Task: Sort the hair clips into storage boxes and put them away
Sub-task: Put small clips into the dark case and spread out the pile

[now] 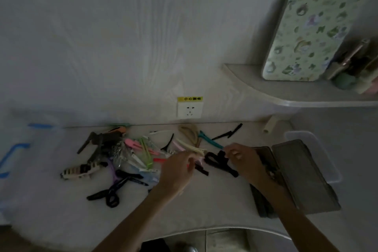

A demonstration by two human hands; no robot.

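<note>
Right hand [243, 158] pinches black bow clip [219, 162] above desk [61, 200]. Left hand [178, 172] curled over pale clip [192, 146]; actual grip unclear in dim light. Clip pile [122, 153] left of hands. Open dark box [302, 172] just right of right wrist.

Your pale bench [61, 200] carries a heap of hair clips [122, 157] at its back left, with a black bow clip [219, 161] near the middle. To the right lie an open dark case [302, 176] and a clear storage box [319, 149], partly under the case.
</note>
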